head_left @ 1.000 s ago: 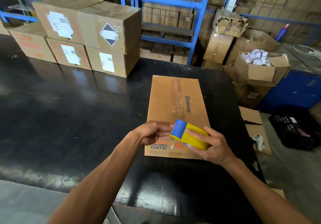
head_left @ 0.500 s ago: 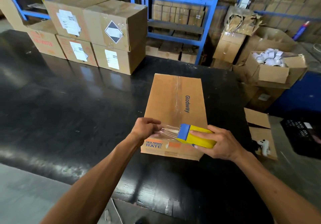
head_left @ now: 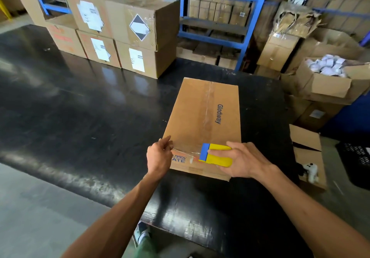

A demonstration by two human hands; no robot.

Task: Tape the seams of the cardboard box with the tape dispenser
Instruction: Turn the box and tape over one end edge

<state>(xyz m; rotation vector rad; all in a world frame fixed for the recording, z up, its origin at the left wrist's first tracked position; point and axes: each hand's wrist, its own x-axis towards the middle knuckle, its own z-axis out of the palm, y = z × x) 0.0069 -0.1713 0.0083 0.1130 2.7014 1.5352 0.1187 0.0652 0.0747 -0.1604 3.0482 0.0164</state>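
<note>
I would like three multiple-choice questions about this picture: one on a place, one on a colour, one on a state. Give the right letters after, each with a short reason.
1. Where does the cardboard box lie?
A. on the black table
B. on the blue shelf
C. on the floor

2. Which colours has the tape dispenser?
A. red and white
B. yellow and blue
C. green and black

3. What does the left hand do?
A. rests flat on the table
B. holds a label
C. pinches the pulled-out tape end

Key: 1 A, the box lies flat on the table. 2 B, yellow body, blue front. 3 C, clear tape stretches from its fingers to the dispenser in the right hand.
</note>
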